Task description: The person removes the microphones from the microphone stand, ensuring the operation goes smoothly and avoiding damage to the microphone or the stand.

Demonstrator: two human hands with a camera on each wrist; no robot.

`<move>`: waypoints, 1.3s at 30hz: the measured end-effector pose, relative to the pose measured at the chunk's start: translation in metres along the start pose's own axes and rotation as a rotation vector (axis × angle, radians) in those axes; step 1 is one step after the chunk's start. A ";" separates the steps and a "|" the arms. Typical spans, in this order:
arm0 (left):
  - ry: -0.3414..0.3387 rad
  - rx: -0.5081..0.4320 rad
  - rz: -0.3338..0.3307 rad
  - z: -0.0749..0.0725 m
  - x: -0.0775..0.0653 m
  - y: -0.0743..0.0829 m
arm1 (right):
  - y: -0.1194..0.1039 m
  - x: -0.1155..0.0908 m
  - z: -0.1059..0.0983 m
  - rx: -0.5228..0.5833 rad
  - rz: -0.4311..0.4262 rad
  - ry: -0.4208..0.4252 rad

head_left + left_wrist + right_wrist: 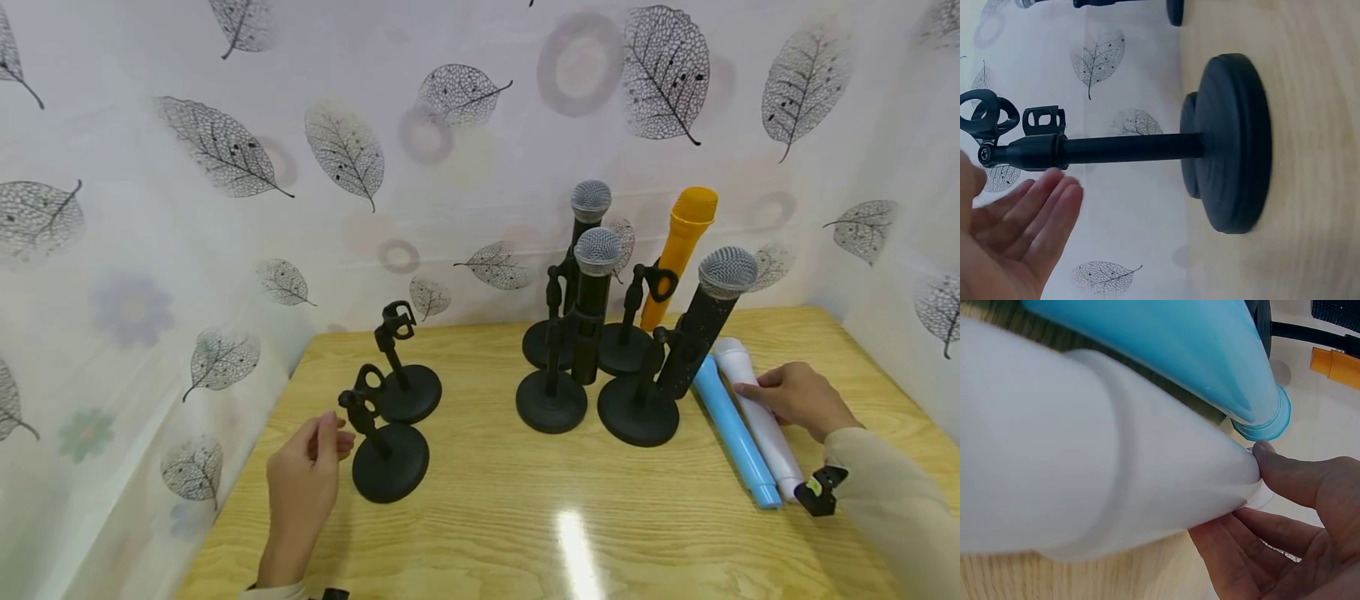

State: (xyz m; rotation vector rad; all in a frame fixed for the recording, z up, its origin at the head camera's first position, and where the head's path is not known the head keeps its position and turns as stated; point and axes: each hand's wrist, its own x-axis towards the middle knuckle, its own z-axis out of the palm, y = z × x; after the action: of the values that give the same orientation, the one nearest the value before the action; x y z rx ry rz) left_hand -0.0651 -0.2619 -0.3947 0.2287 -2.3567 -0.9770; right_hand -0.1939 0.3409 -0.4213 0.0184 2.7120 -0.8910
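here, right hand (808,402) is pinching a white microphone (768,437), probably light, slick, best gripped mid-barrel. left hand (307,468) is hovering loosely, empty.

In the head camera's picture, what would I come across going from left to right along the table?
Left hand → nearer empty black stand → nearer middle silver-headed microphone → rightmost silver-headed microphone → blue tube → white tube → right hand, its fingers on the white tube.
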 end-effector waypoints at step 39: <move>-0.576 -0.133 0.403 0.127 -0.008 0.099 | -0.032 -0.064 -0.002 -0.052 -0.065 0.289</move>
State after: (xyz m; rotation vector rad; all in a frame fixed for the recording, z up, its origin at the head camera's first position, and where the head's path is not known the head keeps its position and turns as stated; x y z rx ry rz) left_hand -0.1244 -0.1119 -0.4021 -0.6373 -2.6636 -1.0883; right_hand -0.1364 0.3209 -0.3838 0.0519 3.0179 -0.8970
